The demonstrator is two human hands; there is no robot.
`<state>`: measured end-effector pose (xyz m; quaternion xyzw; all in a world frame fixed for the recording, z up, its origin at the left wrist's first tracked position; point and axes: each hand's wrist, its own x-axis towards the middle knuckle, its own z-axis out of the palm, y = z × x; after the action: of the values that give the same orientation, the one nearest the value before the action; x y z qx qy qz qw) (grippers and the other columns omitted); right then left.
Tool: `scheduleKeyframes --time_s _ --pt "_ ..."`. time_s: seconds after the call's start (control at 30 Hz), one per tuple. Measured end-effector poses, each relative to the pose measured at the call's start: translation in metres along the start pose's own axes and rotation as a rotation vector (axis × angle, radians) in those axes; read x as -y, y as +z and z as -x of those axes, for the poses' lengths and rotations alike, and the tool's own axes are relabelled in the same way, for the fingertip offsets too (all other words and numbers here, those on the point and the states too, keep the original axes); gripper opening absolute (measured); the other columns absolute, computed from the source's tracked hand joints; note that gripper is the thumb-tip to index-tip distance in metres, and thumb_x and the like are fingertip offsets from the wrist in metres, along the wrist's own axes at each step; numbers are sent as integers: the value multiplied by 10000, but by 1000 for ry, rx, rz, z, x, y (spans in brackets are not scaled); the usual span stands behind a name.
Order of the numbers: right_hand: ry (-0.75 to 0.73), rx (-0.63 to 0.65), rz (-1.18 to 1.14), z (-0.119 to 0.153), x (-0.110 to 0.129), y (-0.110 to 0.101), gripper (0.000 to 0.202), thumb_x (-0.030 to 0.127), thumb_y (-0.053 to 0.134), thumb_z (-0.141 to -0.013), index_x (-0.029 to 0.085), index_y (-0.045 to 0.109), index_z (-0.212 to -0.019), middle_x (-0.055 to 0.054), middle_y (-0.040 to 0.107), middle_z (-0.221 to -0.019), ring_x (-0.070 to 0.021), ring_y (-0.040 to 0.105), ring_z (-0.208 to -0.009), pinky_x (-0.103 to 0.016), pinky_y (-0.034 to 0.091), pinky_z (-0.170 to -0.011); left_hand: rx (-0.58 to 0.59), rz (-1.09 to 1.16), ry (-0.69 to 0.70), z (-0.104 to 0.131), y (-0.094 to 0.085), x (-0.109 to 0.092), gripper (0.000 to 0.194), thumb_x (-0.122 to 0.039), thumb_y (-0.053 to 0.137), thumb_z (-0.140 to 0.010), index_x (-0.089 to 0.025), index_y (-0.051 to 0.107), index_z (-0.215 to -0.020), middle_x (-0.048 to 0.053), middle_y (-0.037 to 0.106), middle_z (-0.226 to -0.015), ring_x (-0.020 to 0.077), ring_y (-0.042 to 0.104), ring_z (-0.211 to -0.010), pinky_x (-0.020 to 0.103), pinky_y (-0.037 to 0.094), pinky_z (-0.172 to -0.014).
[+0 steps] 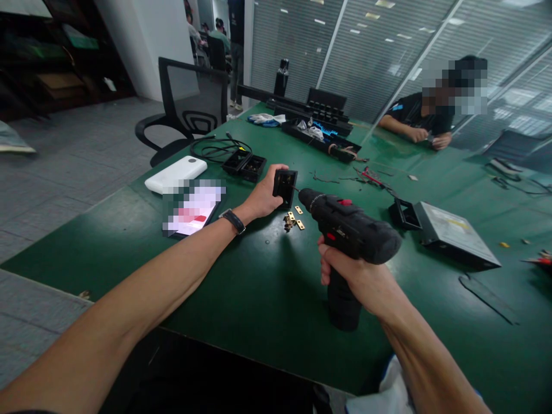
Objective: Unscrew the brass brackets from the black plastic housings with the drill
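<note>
Upright over the green table (241, 287), a small black open box (285, 188) is gripped in my left hand (264, 194), its hollow side turned toward the drill. My right hand (351, 275) is wrapped round the handle of a black cordless drill (351, 221) with red buttons. The drill's thin bit points left and reaches the box's open side; whether its tip touches anything inside is too small to tell. Just below the box lie several small brass-coloured plates (300, 225) and a little heap of dark metal pieces.
Left of my hands are a phone (196, 208), a white power bank (176, 175), black boxes (245, 164) and cables. A metal-topped case (459, 233) lies right. Behind are a tool tray (319, 138), a bottle (282, 77) and a seated person (431, 118).
</note>
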<state>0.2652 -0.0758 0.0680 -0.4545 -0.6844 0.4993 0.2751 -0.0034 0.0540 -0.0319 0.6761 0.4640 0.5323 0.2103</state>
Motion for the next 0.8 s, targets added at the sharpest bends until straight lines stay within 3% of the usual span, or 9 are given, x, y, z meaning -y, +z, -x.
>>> scheduleKeyframes --time_s 0.23,0.47,0.8 --pt "-24 26 22 -1 0 -2 174 340 682 -968 245 626 -834 16 667 -635 -184 645 -544 -345 547 -610 5 54 13 -1 1 3 879 22 621 -671 -262 446 -1484 103 666 -1327 269 694 -1164 509 553 -1118" --pt "-6 7 -30 0 -1 -1 135 351 717 -964 240 642 -945 32 664 -652 -188 642 -554 -349 555 -606 10 57 41 -2 -1 5 865 17 622 -673 -247 446 -1477 92 669 -1289 250 687 -1140 475 562 -1086" --pt "-19 -2 -26 -2 -3 0 147 341 717 -948 245 641 -866 24 660 -619 -191 627 -529 -359 562 -605 1 50 78 -3 1 12 860 22 616 -673 -258 449 -1469 92 672 -1293 243 696 -1112 475 576 -1056"
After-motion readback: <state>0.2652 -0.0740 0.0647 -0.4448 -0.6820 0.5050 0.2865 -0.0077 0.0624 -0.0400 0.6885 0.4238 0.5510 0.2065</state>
